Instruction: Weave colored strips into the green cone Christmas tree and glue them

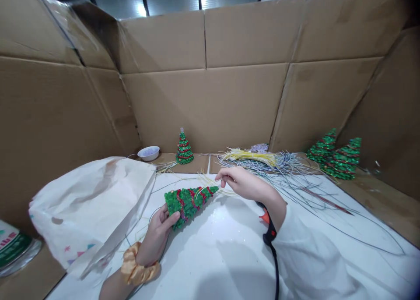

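My left hand (159, 234) grips the wide base of a small green sequinned Christmas tree (188, 200) wound with red beads. The tree lies tilted, its tip pointing right. My right hand (241, 181) hovers at the tree's tip with fingers pinched on thin yellow strands (226, 191) that run across the tip. A black and orange glue gun (268, 230) lies on the white table (226, 256) under my right wrist, partly hidden by the sleeve.
A white paper bag (92, 208) lies on the left. At the back stand a small white bowl (148, 153), a finished tree (184, 148), a heap of yellow and silver strands (262, 160) and two more trees (337, 157) at right. Cardboard walls (210, 94) enclose the table.
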Demonstrator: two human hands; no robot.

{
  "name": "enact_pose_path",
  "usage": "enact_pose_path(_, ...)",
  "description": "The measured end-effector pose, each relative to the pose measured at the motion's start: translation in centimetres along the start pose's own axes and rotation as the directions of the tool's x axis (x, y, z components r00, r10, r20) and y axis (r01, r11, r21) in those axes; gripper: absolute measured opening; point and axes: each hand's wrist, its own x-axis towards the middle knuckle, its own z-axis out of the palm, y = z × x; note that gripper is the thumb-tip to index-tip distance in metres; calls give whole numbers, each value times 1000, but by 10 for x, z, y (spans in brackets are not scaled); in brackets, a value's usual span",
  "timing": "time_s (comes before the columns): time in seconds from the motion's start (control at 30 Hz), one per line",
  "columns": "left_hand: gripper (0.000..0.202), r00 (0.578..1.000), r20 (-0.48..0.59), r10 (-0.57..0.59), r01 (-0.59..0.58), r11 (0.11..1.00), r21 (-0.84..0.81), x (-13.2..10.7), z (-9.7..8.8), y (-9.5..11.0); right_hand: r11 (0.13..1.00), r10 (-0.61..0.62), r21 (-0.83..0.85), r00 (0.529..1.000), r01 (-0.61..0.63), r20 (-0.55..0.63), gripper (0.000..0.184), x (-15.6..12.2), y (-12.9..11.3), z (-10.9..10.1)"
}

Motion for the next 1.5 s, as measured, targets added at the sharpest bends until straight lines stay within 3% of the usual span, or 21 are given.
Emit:
enact_pose_path(0.23, 50, 1000, -11, 10, -10, 1000, 16, -1, 3, -2, 998, -1, -70, 1000, 1, 1, 36, -3, -5, 6)
enact_pose_path(0.43, 42, 1000, 0, 15, -15, 1000, 21, 0, 0, -5, 995, -26, -101, 1000, 25, -9, 19, 1, -4, 11)
enact_pose_path(0.67, 44, 998, 13, 65, -66, 997, 34, 0, 2, -10, 997, -1, -77, 999, -3, -53, 18, -5, -9, 22)
enact_pose_path(0.83, 43, 998, 38, 49, -49, 999, 13, 0, 1, -9, 999, -48, 3, 998, 48, 37, 27, -12, -12, 32)
enact_pose_path(1.03, 46, 999, 48, 22, -23, 1000, 17, 0, 2, -6, 995, -100, -4, 992, 100, 81, 39, -3, 0, 52)
enact_pose_path(1.27, 48, 1000, 14, 19, -20, 998, 61, -1, 4, -5, 994, -92, -63, 995, 94, 32, 19, 6, -8, 70)
enact_pose_path(1.5, 44, 1000, 3, 8, -8, 997, 81, -3, 3, -7, 994, -95, -54, 995, 96, 31, 27, 15, -12, 76)
